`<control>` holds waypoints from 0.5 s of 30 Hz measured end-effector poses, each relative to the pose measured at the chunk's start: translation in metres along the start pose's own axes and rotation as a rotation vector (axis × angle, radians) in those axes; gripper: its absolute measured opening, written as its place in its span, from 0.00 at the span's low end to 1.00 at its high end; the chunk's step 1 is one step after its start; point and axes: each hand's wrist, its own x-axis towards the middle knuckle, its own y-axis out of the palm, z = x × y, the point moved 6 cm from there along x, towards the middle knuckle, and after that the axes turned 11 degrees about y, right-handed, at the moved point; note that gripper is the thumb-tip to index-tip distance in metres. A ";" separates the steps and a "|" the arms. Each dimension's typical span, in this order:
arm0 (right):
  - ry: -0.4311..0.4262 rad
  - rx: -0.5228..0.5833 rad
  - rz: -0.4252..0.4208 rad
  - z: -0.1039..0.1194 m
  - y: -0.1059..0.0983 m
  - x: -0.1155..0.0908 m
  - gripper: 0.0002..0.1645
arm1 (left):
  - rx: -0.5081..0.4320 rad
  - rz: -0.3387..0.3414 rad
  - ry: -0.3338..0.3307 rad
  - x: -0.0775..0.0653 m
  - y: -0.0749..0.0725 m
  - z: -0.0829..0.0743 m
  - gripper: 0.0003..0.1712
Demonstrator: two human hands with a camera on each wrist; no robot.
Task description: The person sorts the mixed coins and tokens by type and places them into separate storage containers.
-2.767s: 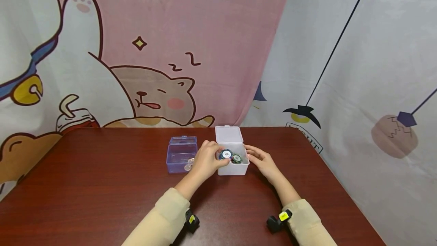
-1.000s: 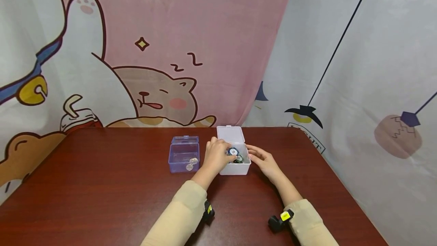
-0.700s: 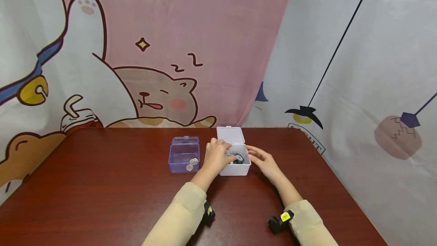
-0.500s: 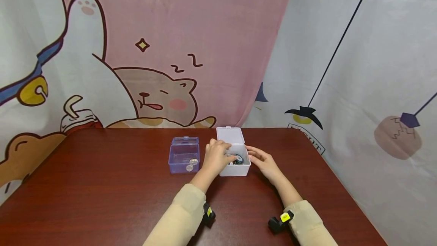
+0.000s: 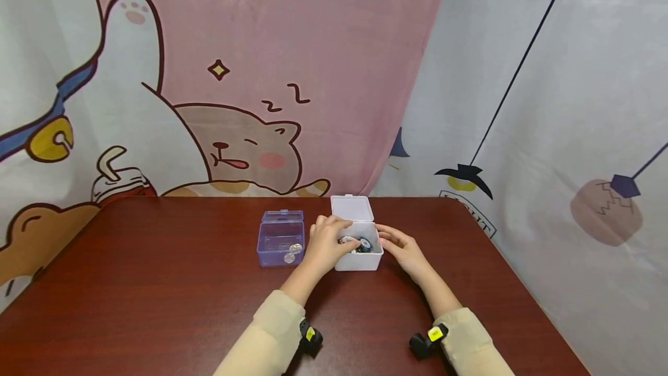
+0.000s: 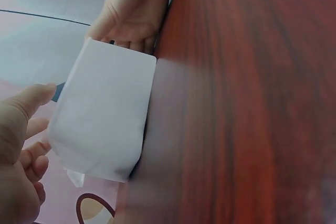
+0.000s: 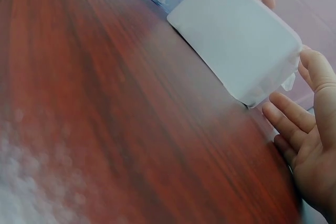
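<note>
A white plastic box (image 5: 358, 261) stands on the table with its lid (image 5: 352, 208) flipped back. Inside it lie several poker chips, a blue one (image 5: 365, 245) among them at the right. My left hand (image 5: 325, 241) is over the box's left side, thumb and fingers spread apart; in the left wrist view no chip shows between them. The thumb partly covers a paler chip (image 5: 347, 239). At the right wall of the box, my right hand (image 5: 404, 251) rests with extended fingers, thumb near the rim in the right wrist view.
A translucent blue box (image 5: 280, 241) with its lid tipped back stands left of the white one, with clear round pieces (image 5: 293, 253) in its front right corner. Both boxes are on a dark red wooden table (image 5: 172, 295). A cartoon-printed curtain (image 5: 360, 74) hangs behind.
My left hand brought a blue chip rightward inside the white box and let it go onto the others. It has since drawn slightly left. My right hand has stayed at the box's right side.
</note>
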 end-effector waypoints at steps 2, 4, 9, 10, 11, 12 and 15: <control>0.004 -0.002 -0.003 0.000 0.000 0.001 0.25 | -0.017 -0.011 0.001 -0.001 -0.003 -0.001 0.26; 0.000 -0.005 -0.002 -0.001 0.000 0.002 0.25 | -0.038 -0.021 -0.006 -0.003 -0.005 -0.002 0.26; -0.003 0.000 -0.021 -0.014 -0.002 0.009 0.24 | -0.074 -0.029 -0.013 -0.007 -0.009 -0.002 0.26; -0.004 -0.001 -0.029 -0.017 -0.003 0.010 0.24 | -0.072 -0.028 -0.013 -0.008 -0.009 -0.002 0.26; -0.001 0.004 -0.039 -0.021 -0.005 0.012 0.24 | -0.072 -0.026 -0.012 -0.009 -0.010 -0.003 0.26; 0.003 0.010 -0.049 -0.025 -0.006 0.013 0.24 | -0.073 -0.024 -0.009 -0.010 -0.010 -0.003 0.26; 0.000 0.016 -0.083 -0.028 -0.008 0.011 0.24 | -0.072 -0.020 0.001 -0.013 -0.013 -0.005 0.26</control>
